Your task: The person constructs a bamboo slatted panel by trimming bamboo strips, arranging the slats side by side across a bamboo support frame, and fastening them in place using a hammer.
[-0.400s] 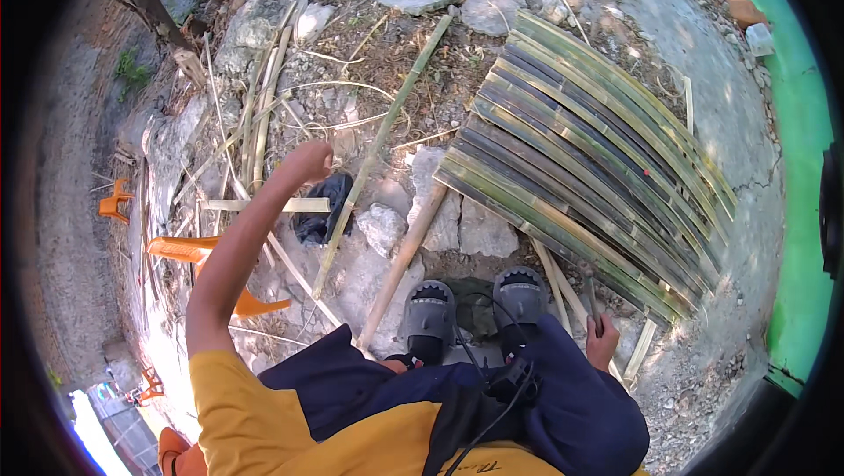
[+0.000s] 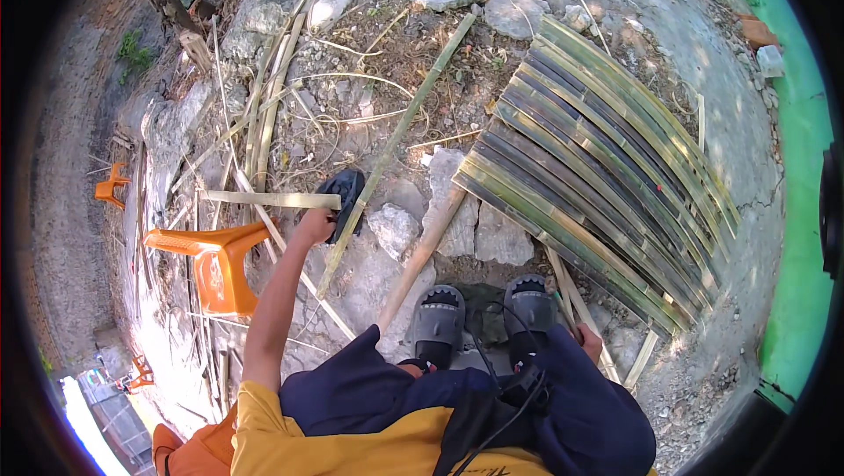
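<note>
My left hand (image 2: 315, 227) reaches down to a crumpled black plastic bag (image 2: 345, 193) on the stony ground. The fingers meet the bag's near side, and their tips are hidden. A flat pale bamboo strip (image 2: 272, 200) lies just beyond this hand. Close to my right knee, my right hand (image 2: 587, 341) is closed round a slim-handled tool (image 2: 561, 304), partly hidden by the trouser leg. In front and to the right lies a panel of split bamboo slats (image 2: 598, 168), placed side by side in green and dark brown.
A long green bamboo strip (image 2: 400, 142) and a round wooden pole (image 2: 426, 247) lie between the bag and the panel. An orange plastic stool (image 2: 224, 269) is at left. Rocks (image 2: 394, 230) and loose strips (image 2: 272, 107) surround the bag. A green wall (image 2: 800, 212) runs along the right.
My left hand has come down from above the ground to the black bag. My right hand has drawn slightly left towards my knee, with the tool lower and more hidden.
</note>
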`<state>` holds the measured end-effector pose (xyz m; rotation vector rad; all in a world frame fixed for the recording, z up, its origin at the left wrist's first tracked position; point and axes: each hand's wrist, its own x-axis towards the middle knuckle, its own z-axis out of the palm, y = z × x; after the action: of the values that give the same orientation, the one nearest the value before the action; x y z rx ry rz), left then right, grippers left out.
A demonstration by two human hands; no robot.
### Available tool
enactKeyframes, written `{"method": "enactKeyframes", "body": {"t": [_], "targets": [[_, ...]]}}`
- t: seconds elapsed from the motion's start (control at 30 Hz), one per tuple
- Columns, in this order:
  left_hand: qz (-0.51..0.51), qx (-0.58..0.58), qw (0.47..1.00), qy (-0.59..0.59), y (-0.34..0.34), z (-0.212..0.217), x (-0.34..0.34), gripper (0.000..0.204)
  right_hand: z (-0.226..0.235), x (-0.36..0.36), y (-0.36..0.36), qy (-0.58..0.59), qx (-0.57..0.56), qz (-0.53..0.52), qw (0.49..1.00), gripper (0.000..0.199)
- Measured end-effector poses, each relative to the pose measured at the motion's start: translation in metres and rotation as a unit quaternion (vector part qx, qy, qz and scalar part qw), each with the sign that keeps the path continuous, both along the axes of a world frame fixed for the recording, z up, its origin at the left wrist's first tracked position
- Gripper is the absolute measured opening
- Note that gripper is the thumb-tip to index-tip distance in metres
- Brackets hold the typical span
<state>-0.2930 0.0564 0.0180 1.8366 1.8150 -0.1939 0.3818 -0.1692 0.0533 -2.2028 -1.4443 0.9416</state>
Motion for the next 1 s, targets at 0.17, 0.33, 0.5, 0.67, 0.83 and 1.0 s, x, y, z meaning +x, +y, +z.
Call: {"method": "enactKeyframes", "body": {"t": [0.17,0.33,0.5,0.67,0.83,1.0], "targets": [[0.067,0.187,0.977,-0.072,-0.02,-0.033,0.008,0.018,-0.001,-0.008,0.017,0.004,0.012,0.02,1.0,0.022],[0.037,0.159,0.985,-0.059,-0.017,-0.057,-0.019,0.028,-0.012,-0.009,0.031,-0.017,0.018,0.06,0.998,0.021],[0.144,0.15,0.978,-0.018,-0.002,-0.058,0.006,0.025,-0.006,-0.016,0.033,-0.028,0.005,0.034,0.999,0.022],[0.151,0.178,0.972,0.007,-0.002,-0.062,0.001,0.023,-0.008,-0.025,0.029,-0.002,0.004,0.016,1.0,0.021],[0.202,0.109,0.971,-0.068,-0.015,-0.06,-0.038,0.024,-0.009,-0.022,0.027,0.01,0.004,0.053,0.999,0.022],[0.217,0.133,0.965,-0.062,-0.02,-0.064,-0.027,0.021,-0.004,-0.015,0.03,0.017,0.002,0.056,0.998,0.021]]}}
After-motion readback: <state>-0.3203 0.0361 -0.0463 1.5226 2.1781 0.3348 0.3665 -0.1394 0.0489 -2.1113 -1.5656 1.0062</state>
